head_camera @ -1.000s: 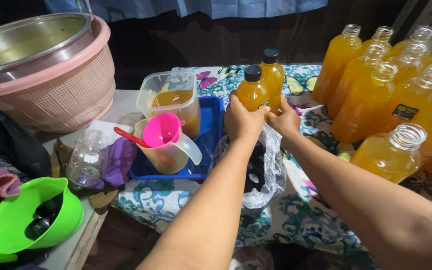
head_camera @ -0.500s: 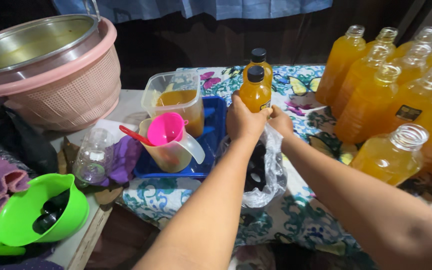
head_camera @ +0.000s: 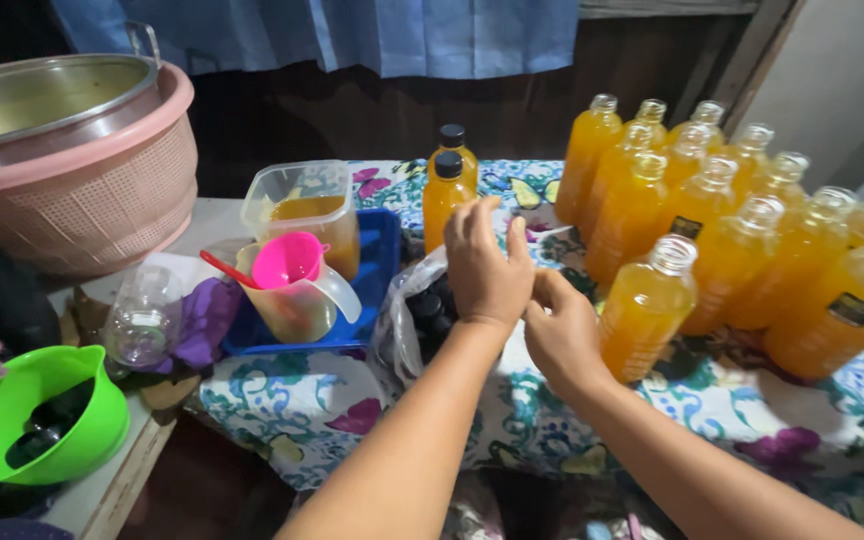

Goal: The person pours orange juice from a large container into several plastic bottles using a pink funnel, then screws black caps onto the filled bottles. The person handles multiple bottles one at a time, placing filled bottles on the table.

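My left hand (head_camera: 487,265) hovers with fingers apart over a clear plastic bag (head_camera: 404,325) of black bottle caps, holding nothing. My right hand (head_camera: 560,330) is curled just right of it, beside an uncapped bottle (head_camera: 647,305) of orange juice; my left hand hides its fingertips. Just beyond my left hand stand two black-capped juice bottles (head_camera: 445,200), one behind the other. All of this rests on a floral tablecloth (head_camera: 732,390).
Several uncapped juice bottles (head_camera: 752,240) crowd the right. A blue tray (head_camera: 377,250) holds a pink funnel (head_camera: 292,262) in a jug and a clear tub (head_camera: 307,205) of juice. At left are an empty bottle (head_camera: 142,320), a pink basket (head_camera: 82,190) and a green bowl (head_camera: 22,420).
My left hand has let go of the capped bottle, which now stands by the other capped one. Both hands have drawn back toward the bag of caps.
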